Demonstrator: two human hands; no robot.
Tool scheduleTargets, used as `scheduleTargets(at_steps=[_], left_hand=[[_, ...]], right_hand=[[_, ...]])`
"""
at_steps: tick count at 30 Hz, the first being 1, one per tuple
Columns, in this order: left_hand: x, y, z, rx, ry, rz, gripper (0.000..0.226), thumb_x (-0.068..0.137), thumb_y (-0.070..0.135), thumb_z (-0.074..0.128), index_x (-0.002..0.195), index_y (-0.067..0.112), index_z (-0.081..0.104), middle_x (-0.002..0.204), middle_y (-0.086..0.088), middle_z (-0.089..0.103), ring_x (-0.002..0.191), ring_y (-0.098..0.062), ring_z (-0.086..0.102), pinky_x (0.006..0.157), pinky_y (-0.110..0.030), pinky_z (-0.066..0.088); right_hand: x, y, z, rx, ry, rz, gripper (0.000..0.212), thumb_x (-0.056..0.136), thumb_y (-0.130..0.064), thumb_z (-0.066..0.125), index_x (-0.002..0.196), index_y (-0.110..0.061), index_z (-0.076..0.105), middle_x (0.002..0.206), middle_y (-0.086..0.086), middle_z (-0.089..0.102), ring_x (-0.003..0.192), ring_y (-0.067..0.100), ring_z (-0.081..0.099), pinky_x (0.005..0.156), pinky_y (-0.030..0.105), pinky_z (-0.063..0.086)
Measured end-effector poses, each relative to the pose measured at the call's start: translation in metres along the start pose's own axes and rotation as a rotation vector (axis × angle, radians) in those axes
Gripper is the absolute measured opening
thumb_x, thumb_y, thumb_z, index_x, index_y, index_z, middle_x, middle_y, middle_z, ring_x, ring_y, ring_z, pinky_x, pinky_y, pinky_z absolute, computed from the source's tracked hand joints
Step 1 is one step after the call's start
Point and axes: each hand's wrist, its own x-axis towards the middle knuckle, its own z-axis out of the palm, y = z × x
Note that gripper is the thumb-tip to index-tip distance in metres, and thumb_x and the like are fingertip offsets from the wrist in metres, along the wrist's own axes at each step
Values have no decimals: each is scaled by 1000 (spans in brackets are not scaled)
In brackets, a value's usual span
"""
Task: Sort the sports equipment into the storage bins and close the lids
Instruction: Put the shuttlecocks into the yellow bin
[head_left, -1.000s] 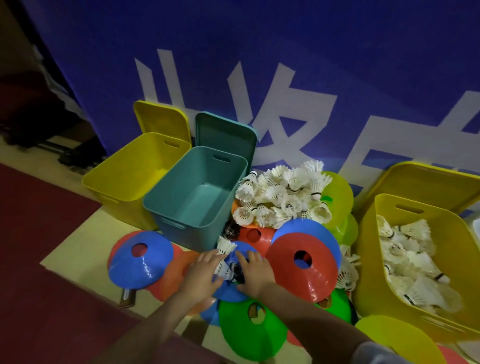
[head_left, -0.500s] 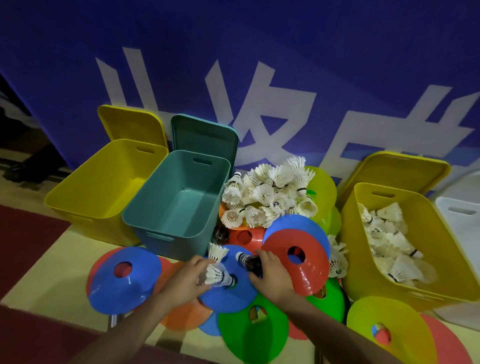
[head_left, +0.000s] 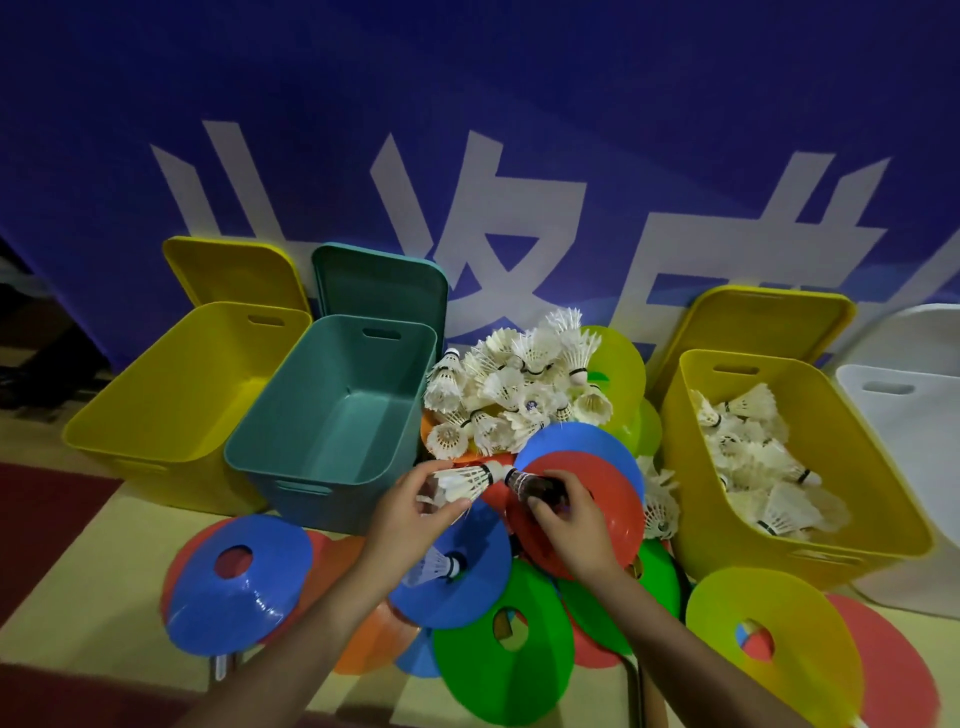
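1. At the far left stands an empty yellow bin (head_left: 171, 410), and its yellow lid (head_left: 234, 273) leans on the blue banner (head_left: 467, 104) behind it.
2. Just beside it is an empty teal bin (head_left: 337, 415), with its teal lid (head_left: 382, 283) upright behind.
3. In front of these two bins a blue disc cone (head_left: 239, 587) lies on the floor, over red and orange ones.
4. The left hand (head_left: 410, 519) pinches a white shuttlecock (head_left: 465, 480) by the feathers, with the cork pointing to the right.
5. Under this hand, another shuttlecock (head_left: 436, 564) lies on a blue cone (head_left: 478, 587).
6. Behind the hands, a pile of white shuttlecocks (head_left: 514, 389) rests on cones.
7. The right hand (head_left: 569, 525) grips a dark shuttlecock (head_left: 535, 486) with curled fingers, above a red cone (head_left: 608, 488). The two corks almost touch.
8. To the right, a yellow bin (head_left: 696, 519) is partly filled with shuttlecocks (head_left: 758, 457), and its lid (head_left: 763, 317) leans behind.
9. A white bin (head_left: 914, 467) is at the right edge.
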Motion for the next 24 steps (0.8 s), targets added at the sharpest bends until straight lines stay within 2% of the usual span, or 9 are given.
scheduleTargets(at_steps=[4, 8, 11, 13, 15, 17, 20, 22, 24], left_hand=[[12, 23, 26, -66, -33, -4, 38, 80, 27, 75, 115, 29, 60, 104, 11, 63, 91, -1, 61, 78, -22, 52], [19, 50, 67, -120, -110, -3, 30, 82, 24, 73, 107, 34, 60, 101, 14, 66, 87, 7, 62, 76, -17, 51], [24, 70, 105, -117, -146, 23, 22, 84, 22, 70, 96, 37, 59, 94, 11, 67, 79, 6, 61, 72, -16, 48], [27, 86, 130, -129, -161, 35, 17, 86, 24, 68, 96, 34, 59, 91, 12, 67, 80, 3, 61, 71, -11, 45], [29, 100, 155, -144, -167, 34, 13, 87, 29, 66, 98, 31, 60, 90, 11, 67, 82, -3, 63, 71, -13, 46], [30, 114, 179, -165, -197, 25, 13, 88, 27, 65, 100, 28, 60, 90, 6, 67, 84, -8, 64, 72, -18, 49], [34, 131, 214, -102, -229, 59, 19, 86, 35, 65, 104, 34, 57, 100, 2, 63, 90, -9, 61, 77, -22, 49], [36, 142, 234, -17, -242, 115, 25, 88, 33, 64, 111, 30, 56, 108, 7, 53, 92, 0, 55, 75, -9, 44], [41, 152, 253, 64, -239, 152, 30, 89, 32, 63, 116, 25, 55, 111, 9, 47, 92, 4, 52, 71, -2, 39]], right_hand=[[0, 0, -27, 123, 101, 15, 24, 85, -18, 68, 104, -27, 56, 99, -12, 61, 97, 13, 59, 77, 18, 44], [-5, 16, -67, 222, 208, 19, 25, 85, -18, 68, 107, -25, 59, 104, -5, 64, 97, 9, 60, 84, 30, 49], [-7, 28, -104, 262, 284, 58, 30, 86, -13, 67, 113, -21, 58, 105, -1, 62, 86, -6, 60, 73, 17, 48], [-7, 35, -132, 243, 337, 55, 31, 86, -11, 67, 114, -19, 58, 106, 0, 61, 90, -2, 58, 68, 11, 46], [-8, 43, -163, 225, 373, 61, 32, 86, -9, 66, 114, -20, 56, 106, -1, 60, 95, 4, 57, 66, 8, 45], [-7, 52, -194, 213, 403, 64, 33, 87, -8, 65, 114, -23, 55, 103, -5, 59, 91, -6, 56, 63, 7, 45], [-5, 73, -240, 169, 444, 92, 32, 87, -11, 64, 115, -23, 54, 103, -4, 59, 89, 0, 59, 64, 14, 47], [-4, 91, -266, 141, 472, 142, 30, 88, -20, 62, 117, -22, 54, 106, -2, 61, 91, 9, 60, 69, 24, 49], [0, 108, -289, 91, 463, 163, 31, 86, -35, 57, 116, -24, 55, 106, -5, 62, 95, 15, 60, 76, 36, 52]])
